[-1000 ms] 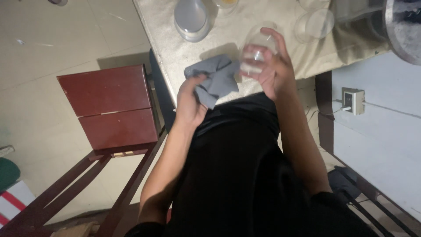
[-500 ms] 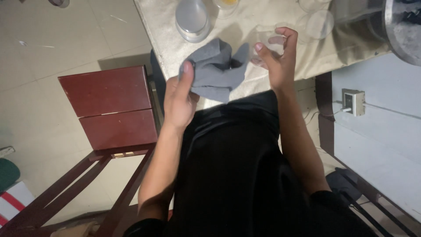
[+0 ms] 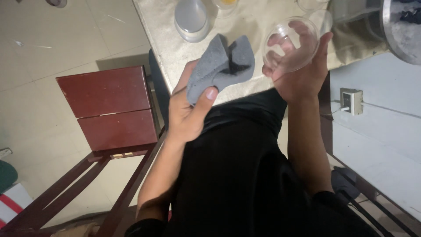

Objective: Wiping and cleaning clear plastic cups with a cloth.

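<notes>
Clear glass bowl (image 3: 290, 44) was held up in right hand (image 3: 298, 72), fingers curled around rim and base, tilted, above table edge (image 3: 166, 48). Grey cloth (image 3: 221, 66) was pinched between thumb and fingers of left hand (image 3: 188, 112), just beside bowl, apart from it. Step judged: wiping of bowl, between strokes; cloth to be brought into bowl, grip kept firm. Pale lidded container (image 3: 191, 19) noted on table beyond. Dark red chair (image 3: 107, 107) at left. White wall socket (image 3: 351, 101) at right. No labels legible.

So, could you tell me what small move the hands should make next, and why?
Probably bring the grey cloth in the left hand into the clear glass bowl held by the right hand: the bowl's opening faces up, and cloth and bowl are apart.
</notes>
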